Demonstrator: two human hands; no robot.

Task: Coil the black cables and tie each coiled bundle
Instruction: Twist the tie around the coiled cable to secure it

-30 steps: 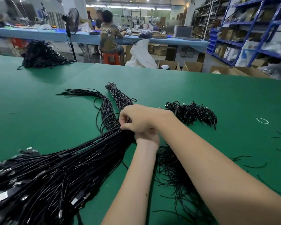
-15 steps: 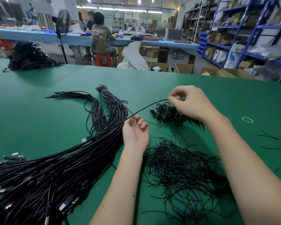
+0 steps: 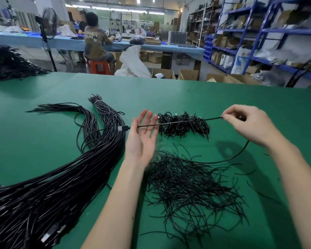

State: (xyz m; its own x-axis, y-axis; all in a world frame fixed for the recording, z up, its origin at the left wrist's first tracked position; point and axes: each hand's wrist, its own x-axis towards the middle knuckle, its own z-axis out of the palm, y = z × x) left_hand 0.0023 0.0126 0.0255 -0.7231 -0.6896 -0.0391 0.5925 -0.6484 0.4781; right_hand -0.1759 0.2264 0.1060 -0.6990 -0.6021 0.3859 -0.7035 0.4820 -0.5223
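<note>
The right hand [image 3: 248, 125] pinches one cable [image 3: 178, 123] taut across the flat, unclenched left hand [image 3: 142, 135] (plug [image 3: 123, 128] just past its fingers), seemingly to start winding a coil.

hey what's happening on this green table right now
A person is working through a big heap of black cables on the green table. The right hand pinches one single cable and holds it stretched across the open left hand, with its USB plug sticking out past the palm. It is not yet coiled. A pile of coiled bundles lies behind the cable, and loose black ties are scattered in front.
</note>
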